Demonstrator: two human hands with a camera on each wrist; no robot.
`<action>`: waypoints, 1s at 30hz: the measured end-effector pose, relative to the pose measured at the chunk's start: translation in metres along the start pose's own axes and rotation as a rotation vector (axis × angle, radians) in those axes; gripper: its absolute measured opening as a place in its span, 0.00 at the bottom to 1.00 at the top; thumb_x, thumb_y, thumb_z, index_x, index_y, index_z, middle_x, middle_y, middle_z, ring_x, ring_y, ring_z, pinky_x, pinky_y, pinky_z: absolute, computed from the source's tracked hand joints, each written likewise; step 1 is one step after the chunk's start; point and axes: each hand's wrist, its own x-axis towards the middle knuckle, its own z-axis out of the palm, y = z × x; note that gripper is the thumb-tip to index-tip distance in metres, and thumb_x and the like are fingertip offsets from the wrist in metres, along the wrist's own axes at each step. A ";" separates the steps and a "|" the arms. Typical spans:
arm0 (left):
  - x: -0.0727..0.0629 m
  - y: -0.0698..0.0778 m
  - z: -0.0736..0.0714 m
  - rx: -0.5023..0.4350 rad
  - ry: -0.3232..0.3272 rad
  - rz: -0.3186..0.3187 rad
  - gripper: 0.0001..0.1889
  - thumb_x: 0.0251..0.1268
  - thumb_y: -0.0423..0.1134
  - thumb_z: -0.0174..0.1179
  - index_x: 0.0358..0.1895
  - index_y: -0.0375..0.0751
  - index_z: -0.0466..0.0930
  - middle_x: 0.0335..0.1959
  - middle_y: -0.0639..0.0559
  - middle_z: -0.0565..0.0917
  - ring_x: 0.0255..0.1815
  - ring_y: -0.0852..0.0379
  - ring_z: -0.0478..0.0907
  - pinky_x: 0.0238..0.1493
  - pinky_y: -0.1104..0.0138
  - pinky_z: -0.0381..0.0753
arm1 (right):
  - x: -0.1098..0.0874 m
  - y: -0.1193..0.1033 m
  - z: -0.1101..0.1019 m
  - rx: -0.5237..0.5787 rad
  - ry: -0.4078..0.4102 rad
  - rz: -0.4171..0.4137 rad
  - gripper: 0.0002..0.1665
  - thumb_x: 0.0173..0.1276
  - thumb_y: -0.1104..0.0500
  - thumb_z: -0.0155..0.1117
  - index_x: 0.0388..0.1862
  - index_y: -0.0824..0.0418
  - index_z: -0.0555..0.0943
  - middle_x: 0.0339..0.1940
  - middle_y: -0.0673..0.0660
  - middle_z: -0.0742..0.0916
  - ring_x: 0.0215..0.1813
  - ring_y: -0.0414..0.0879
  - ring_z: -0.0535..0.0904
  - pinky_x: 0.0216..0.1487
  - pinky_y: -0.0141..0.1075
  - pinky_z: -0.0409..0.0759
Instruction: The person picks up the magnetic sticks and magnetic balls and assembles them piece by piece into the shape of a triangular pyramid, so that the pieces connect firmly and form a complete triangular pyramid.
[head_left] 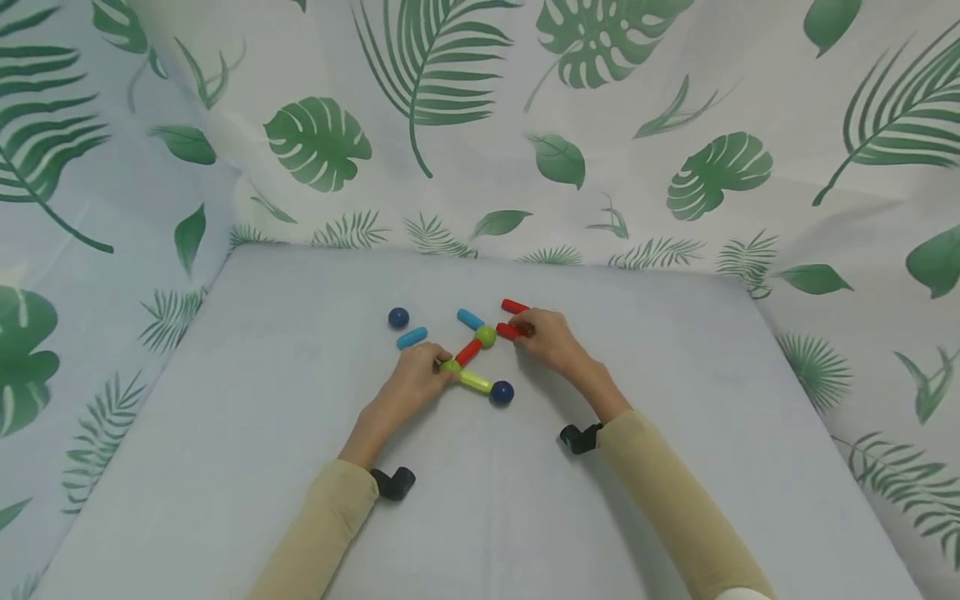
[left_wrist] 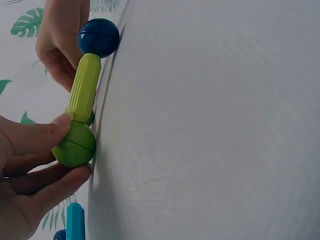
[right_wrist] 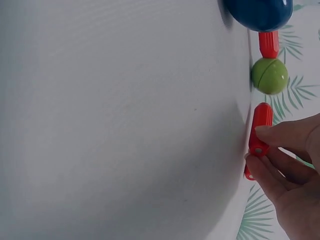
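My left hand pinches a green ball between thumb and fingers. From that ball a yellow-green rod runs to a dark blue ball, and a red rod runs to a second green ball. A light blue rod extends from the far side of this second ball. My right hand pinches another red rod by its rear part, its front end pointing at the second green ball with a small gap between them in the right wrist view.
Beyond the right fingers lies a loose red rod. Left of the joined pieces are a loose dark blue ball and a light blue rod. All rest on a white table, backed by a leaf-patterned cloth.
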 end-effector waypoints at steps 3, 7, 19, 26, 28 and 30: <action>0.000 -0.002 0.000 -0.001 0.011 -0.005 0.18 0.60 0.33 0.74 0.52 0.29 0.85 0.43 0.41 0.88 0.37 0.54 0.78 0.39 0.65 0.83 | -0.003 0.000 -0.001 0.018 -0.004 -0.022 0.19 0.69 0.69 0.67 0.58 0.67 0.84 0.53 0.65 0.88 0.53 0.57 0.83 0.62 0.49 0.84; 0.000 -0.002 -0.001 -0.006 0.018 -0.005 0.19 0.61 0.33 0.74 0.53 0.29 0.85 0.43 0.41 0.87 0.37 0.54 0.78 0.39 0.65 0.83 | -0.006 -0.002 -0.003 0.037 -0.010 -0.032 0.19 0.69 0.69 0.67 0.58 0.66 0.84 0.52 0.63 0.88 0.53 0.56 0.83 0.61 0.48 0.85; 0.002 -0.001 0.003 -0.013 0.015 -0.005 0.18 0.61 0.34 0.74 0.52 0.29 0.85 0.43 0.41 0.87 0.38 0.54 0.79 0.40 0.65 0.84 | -0.009 -0.011 0.002 0.111 -0.074 0.051 0.20 0.70 0.62 0.69 0.60 0.64 0.84 0.51 0.61 0.89 0.50 0.53 0.83 0.56 0.44 0.86; 0.000 -0.003 0.005 -0.005 0.016 0.055 0.16 0.60 0.34 0.73 0.49 0.29 0.87 0.42 0.42 0.87 0.39 0.53 0.79 0.41 0.63 0.84 | -0.014 -0.016 0.007 0.251 -0.110 0.132 0.20 0.71 0.56 0.69 0.59 0.62 0.85 0.47 0.60 0.90 0.44 0.50 0.84 0.47 0.37 0.86; -0.001 -0.004 0.005 0.002 0.015 0.063 0.16 0.60 0.34 0.74 0.49 0.30 0.87 0.40 0.43 0.86 0.38 0.53 0.78 0.40 0.64 0.83 | -0.015 -0.018 0.008 0.289 -0.121 0.150 0.20 0.71 0.56 0.69 0.59 0.62 0.84 0.46 0.60 0.90 0.42 0.49 0.85 0.45 0.35 0.85; -0.002 -0.006 0.006 0.009 0.013 0.066 0.16 0.60 0.34 0.74 0.49 0.30 0.87 0.38 0.44 0.85 0.37 0.54 0.77 0.39 0.65 0.83 | -0.015 -0.020 0.010 0.320 -0.129 0.164 0.21 0.72 0.56 0.69 0.60 0.63 0.83 0.46 0.61 0.90 0.41 0.48 0.86 0.44 0.34 0.84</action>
